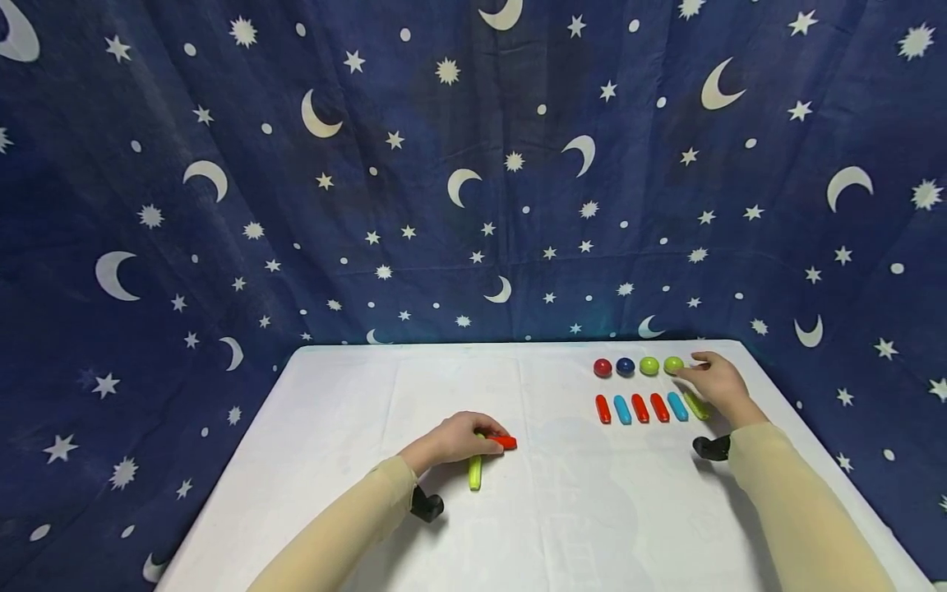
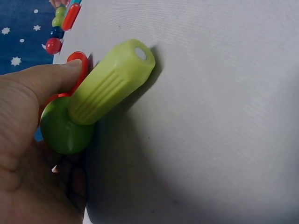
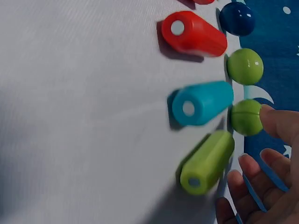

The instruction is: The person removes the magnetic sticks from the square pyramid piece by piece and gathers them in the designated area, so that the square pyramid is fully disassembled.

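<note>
My left hand (image 1: 462, 436) is low over the middle of the table, thumb pressed against a red magnetic stick (image 1: 505, 442) and fingers curled behind it. A green ball (image 2: 65, 130) sits against the palm side of that hand, and a yellow-green stick (image 2: 110, 84) extends from the ball toward the near edge. My right hand (image 1: 716, 386) is at the back right with its fingers loosely spread. Its thumb tip meets the side of the last green ball (image 3: 247, 117) in the row. Just below that hand lies another yellow-green stick (image 3: 208, 163).
Beside the right hand, a red ball (image 1: 602, 367), a dark blue ball (image 1: 625, 367) and another green ball (image 1: 649, 366) continue the back row. Red sticks (image 1: 640, 408) and light blue sticks (image 1: 676, 406) form a row before them. A starry curtain (image 1: 459, 247) hangs behind the white table (image 1: 577, 510).
</note>
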`<state>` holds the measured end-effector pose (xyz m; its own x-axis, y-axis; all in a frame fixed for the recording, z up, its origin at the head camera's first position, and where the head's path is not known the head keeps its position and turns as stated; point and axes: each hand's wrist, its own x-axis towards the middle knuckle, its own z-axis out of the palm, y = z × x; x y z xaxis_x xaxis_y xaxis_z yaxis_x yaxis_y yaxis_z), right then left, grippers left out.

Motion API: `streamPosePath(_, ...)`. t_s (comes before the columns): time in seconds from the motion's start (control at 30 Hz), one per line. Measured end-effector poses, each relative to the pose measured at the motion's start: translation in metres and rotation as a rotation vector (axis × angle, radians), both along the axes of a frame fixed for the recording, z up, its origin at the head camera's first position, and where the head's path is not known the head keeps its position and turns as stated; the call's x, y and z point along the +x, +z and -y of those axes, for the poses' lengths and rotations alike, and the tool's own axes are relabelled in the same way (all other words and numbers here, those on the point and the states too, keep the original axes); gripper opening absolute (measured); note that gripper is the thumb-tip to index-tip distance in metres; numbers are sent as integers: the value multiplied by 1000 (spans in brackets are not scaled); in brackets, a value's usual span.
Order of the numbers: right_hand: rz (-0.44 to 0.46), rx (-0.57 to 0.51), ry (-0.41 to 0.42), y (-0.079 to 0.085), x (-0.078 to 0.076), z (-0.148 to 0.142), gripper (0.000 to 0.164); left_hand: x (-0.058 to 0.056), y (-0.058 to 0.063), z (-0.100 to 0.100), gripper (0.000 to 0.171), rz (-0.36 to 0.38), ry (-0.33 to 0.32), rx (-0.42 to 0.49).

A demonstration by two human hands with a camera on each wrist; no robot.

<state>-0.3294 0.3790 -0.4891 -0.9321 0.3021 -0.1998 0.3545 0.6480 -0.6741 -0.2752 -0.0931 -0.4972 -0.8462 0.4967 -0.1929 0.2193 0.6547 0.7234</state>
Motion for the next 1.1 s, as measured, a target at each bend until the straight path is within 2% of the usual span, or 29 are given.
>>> streamPosePath(0.17, -49, 29, 11, 2, 6, -4, 73, 1, -1, 4, 23, -12, -13, -3)
streamPosePath(0.37, -208, 121, 95, 14, 11, 8, 71, 4, 1, 17, 40, -49, -20, 14)
streamPosePath(0.57, -353, 137, 179, 34, 18, 48, 65, 10, 2, 37, 42, -30, 56, 56)
streamPosePath(0.67, -409, 136, 264, 39, 23, 73, 58, 12, 2, 41, 42, -14, 95, 61)
streamPosePath(0.77, -439, 126, 386, 38, 30, 103, 51, 13, 3, 38, 42, -22, 105, 70)
streamPosePath(0.87, -424, 126, 534, 31, 39, 138, 45, 12, 4, 30, 38, -22, 104, 82)
streamPosePath(0.97, -350, 117, 656, 20, 51, 171, 41, 9, 3, 18, 35, -20, 101, 90)
streamPosePath(1.1, -207, 95, 743, 5, 65, 203, 35, 4, 0, 1, 35, -30, 87, 84)
